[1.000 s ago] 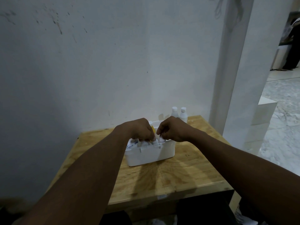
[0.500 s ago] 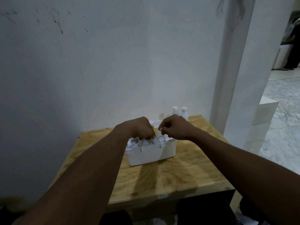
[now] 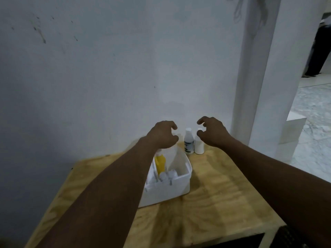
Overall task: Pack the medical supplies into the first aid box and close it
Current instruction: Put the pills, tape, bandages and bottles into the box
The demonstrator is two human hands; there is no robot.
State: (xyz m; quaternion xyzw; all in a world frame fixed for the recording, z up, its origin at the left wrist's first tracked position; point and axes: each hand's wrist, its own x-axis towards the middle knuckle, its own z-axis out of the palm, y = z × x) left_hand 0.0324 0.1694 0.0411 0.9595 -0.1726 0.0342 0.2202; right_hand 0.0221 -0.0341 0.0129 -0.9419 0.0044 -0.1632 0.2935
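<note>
Hovering over the far table edge, the left hand (image 3: 163,135) and right hand (image 3: 212,131) are curling loosely, fingers apart, gripping nothing. The first aid box (image 3: 172,187) is sitting uncovered on the wooden table (image 3: 215,212), a yellow item (image 3: 160,164) inside. Two white bottles (image 3: 194,142) are standing just behind it, outside

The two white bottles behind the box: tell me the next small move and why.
Probably close the right hand on the nearer white bottle. Both bottles, it and the labelled one, stand outside the open first aid box, and both hands, the left hand too, hover empty with fingers curled.
</note>
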